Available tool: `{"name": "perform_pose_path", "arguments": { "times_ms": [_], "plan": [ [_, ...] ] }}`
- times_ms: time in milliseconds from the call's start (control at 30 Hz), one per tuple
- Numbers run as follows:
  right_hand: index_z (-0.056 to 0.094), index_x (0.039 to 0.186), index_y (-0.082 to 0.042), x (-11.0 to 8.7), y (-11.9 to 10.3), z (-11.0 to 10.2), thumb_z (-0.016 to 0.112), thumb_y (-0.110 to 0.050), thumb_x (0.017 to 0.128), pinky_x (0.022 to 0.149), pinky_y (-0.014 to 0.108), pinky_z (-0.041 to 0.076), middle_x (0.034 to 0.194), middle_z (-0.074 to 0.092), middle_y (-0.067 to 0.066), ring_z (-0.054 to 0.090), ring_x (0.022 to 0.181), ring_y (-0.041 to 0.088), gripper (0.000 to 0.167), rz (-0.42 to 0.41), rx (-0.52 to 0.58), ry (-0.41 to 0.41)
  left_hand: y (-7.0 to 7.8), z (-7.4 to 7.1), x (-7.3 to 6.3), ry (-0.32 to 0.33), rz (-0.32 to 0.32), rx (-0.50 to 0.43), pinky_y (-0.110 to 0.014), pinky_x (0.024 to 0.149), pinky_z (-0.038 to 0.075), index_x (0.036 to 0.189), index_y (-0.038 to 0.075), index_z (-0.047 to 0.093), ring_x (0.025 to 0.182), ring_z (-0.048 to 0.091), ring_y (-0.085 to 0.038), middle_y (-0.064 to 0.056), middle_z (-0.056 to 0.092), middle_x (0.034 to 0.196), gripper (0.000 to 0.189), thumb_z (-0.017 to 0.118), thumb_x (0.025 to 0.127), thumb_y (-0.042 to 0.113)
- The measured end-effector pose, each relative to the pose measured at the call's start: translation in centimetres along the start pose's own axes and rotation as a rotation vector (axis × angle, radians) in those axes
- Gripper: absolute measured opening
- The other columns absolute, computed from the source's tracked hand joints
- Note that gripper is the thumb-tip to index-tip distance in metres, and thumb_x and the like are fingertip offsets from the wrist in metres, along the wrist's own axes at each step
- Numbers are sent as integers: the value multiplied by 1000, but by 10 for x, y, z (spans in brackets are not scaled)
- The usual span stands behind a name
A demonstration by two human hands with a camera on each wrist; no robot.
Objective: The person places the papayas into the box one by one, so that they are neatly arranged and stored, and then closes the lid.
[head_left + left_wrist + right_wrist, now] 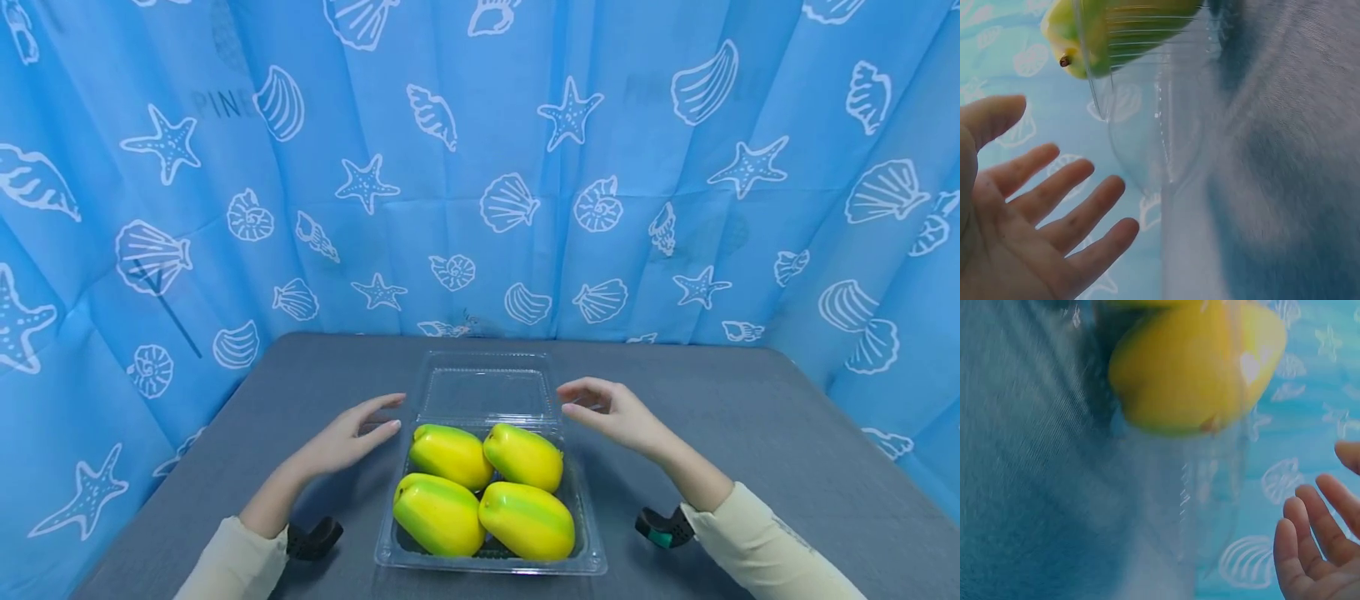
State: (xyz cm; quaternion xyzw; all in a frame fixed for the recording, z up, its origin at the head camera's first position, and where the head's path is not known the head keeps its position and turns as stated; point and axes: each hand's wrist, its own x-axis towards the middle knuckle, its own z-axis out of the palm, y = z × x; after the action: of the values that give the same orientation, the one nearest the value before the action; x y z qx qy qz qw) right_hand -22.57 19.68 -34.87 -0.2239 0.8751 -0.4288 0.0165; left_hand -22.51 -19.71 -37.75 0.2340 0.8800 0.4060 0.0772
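Observation:
A clear plastic clamshell box (491, 567) lies on the table with its transparent lid (486, 392) folded back, away from me. Several plump yellow fruits with green streaks, papaya-like, fill the base; one is the front-left fruit (438, 515), another the front-right fruit (527, 521). My left hand (348, 435) hovers left of the box near the hinge, fingers spread and holding nothing. On the other side my right hand (618, 415) hovers beside the lid's near right corner, its fingers loosely bent and free. In the wrist views both palms are bare, apart from the fruits.
The grey table (675, 375) extends on both sides of the box. Behind it hangs a blue curtain (465, 167) with white shells and starfish. A dark wrist device (313, 540) sits under the left sleeve, and another dark device (663, 527) under the right.

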Motion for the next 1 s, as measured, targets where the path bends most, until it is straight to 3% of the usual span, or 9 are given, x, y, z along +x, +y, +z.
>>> {"name": "perform_pose_path", "arguments": {
  "times_ms": [100,233,333,467,600,1000],
  "plan": [
    [56,123,-2,5,10,0,57,-28,93,84,35,55,122,59,20,59,105,28,40,91,27,52,-1,1,9,39,-5,-22,-53,102,42,145,8,32,128,43,-42,-20,38,146,55,45,98,35],
    [51,127,1,11,23,2,56,-30,94,90,44,53,127,55,22,57,109,34,46,182,82,85,-3,4,19,86,-75,-81,-53,105,38,145,9,31,132,39,-39,-18,39,145,57,44,98,38],
    [46,131,2,14,32,3,56,-34,93,94,45,51,132,50,23,54,115,36,53,247,140,87,-7,5,26,114,-136,-126,-53,108,35,146,8,30,134,38,-37,-17,38,146,58,43,98,39],
    [39,136,3,17,41,6,56,-35,93,98,44,48,138,45,25,51,121,36,60,308,217,78,-12,8,34,113,-194,-190,-49,106,39,147,7,25,131,43,-36,-19,34,148,58,39,100,37],
    [33,140,4,21,45,8,54,-31,95,100,45,46,141,40,28,48,124,39,61,332,281,54,-17,12,39,100,-240,-252,-48,106,40,149,9,23,130,45,-36,-20,31,150,57,37,101,37],
    [29,144,1,30,47,16,50,-23,97,100,41,47,144,37,28,50,125,35,56,387,349,16,-21,14,46,45,-246,-338,-50,108,37,149,8,23,130,45,-35,-19,31,150,55,39,101,32]
  ]
}}
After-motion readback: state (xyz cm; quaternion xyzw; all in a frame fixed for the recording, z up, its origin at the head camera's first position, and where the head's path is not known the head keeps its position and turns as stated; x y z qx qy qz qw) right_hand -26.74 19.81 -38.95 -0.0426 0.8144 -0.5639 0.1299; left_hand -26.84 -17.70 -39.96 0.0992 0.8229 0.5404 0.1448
